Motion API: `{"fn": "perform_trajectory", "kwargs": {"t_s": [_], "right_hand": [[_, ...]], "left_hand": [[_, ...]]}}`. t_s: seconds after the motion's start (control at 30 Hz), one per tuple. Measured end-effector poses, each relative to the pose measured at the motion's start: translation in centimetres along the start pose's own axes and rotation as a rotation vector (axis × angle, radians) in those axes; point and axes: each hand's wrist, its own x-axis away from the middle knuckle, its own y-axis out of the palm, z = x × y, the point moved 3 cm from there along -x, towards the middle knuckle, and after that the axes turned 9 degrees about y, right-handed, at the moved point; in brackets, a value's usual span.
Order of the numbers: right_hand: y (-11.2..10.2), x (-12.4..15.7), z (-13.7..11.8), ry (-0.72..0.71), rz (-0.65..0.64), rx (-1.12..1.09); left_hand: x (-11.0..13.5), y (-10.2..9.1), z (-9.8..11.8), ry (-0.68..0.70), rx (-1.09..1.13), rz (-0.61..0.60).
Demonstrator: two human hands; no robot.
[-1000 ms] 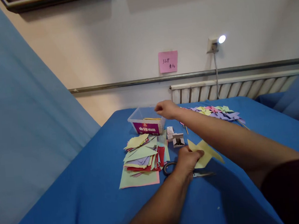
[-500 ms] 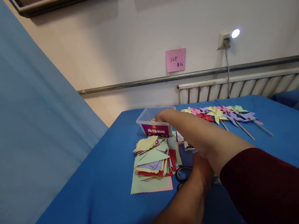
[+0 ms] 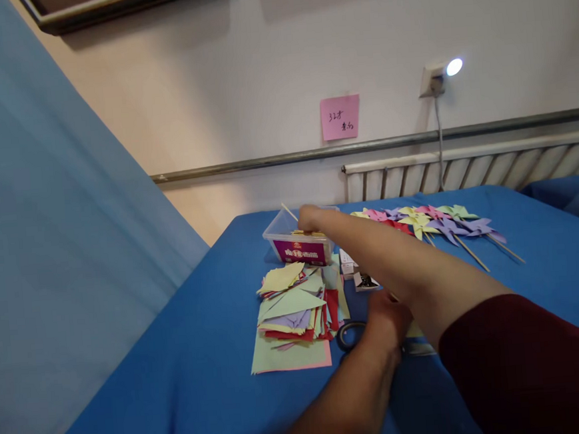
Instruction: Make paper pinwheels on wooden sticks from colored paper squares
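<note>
My right hand point(image 3: 312, 220) reaches into a clear plastic box point(image 3: 276, 230) with a purple label. Its fingers are closed on a thin wooden stick point(image 3: 289, 211), whose end pokes up at a slant past them. More pale sticks point(image 3: 301, 233) lie in the box. Nearer to me, my left hand point(image 3: 388, 316) is partly covered by my right forearm, and its fingers are hidden. Beside it on the blue cloth lies a pair of scissors point(image 3: 346, 336) with black handles. A bit of yellow paper point(image 3: 415, 329) shows just right of this hand.
Coloured cut paper point(image 3: 291, 304) is piled on larger sheets in front of the box. Small open boxes point(image 3: 366, 282), one with dark bits, stand beside it. Several paper pinwheels point(image 3: 443, 225) on sticks lie at the back right. A blue curtain point(image 3: 72, 261) hangs at the left.
My right hand has lifted slightly in the box, and a stick now sticks up from its fingers. My left hand has shifted slightly upward in the view.
</note>
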Motion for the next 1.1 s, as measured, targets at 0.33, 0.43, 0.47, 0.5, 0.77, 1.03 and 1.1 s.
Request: {"fn": "perform_trajectory", "kwargs": {"t_s": [0.33,0.43,0.47,0.5,0.77,1.03,1.1], "right_hand": [[-6.7,15.0,9.9,-0.145,0.313,-0.774],[-5.5,20.9,14.0,-0.104,0.259,-1.08],[-4.8,22.3,15.0,-0.082,0.246,-1.152],[-4.2,23.3,16.0,-0.068,0.245,-1.204],[-0.2,25.1,18.6,0.003,0.14,-1.201],[1.4,25.1,18.5,-0.067,0.068,-1.182],[1.7,25.0,18.6,-0.049,0.062,-1.171]], "left_hand": [[-0.8,-0.8,0.8,-0.004,-0.012,0.015],[-1.0,-0.9,1.4,0.024,-0.035,0.038],[-1.1,-1.0,1.6,0.034,-0.053,0.05],[-1.2,-1.0,1.8,0.04,-0.065,0.052],[-1.1,-1.1,3.6,0.152,-0.175,0.134],[-1.0,-1.1,3.8,0.253,-0.142,0.189],[-0.9,-1.0,3.8,0.277,-0.108,0.19]]}}
